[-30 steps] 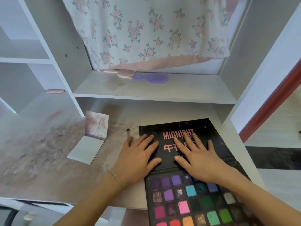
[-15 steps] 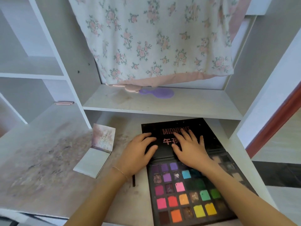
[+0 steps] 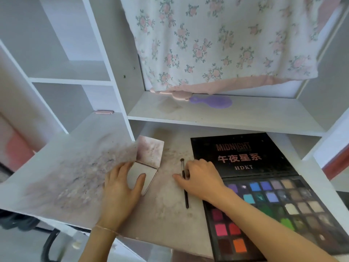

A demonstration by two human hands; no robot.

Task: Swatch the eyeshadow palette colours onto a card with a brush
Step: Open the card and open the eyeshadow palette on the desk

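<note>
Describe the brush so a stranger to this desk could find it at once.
Start at the big black eyeshadow palette lying open on the right of the desk. Just off its left edge, under the fingers of the right hand, lies the brush. It is the only thin dark stick there, with its tuft pointing away from the person.
</note>
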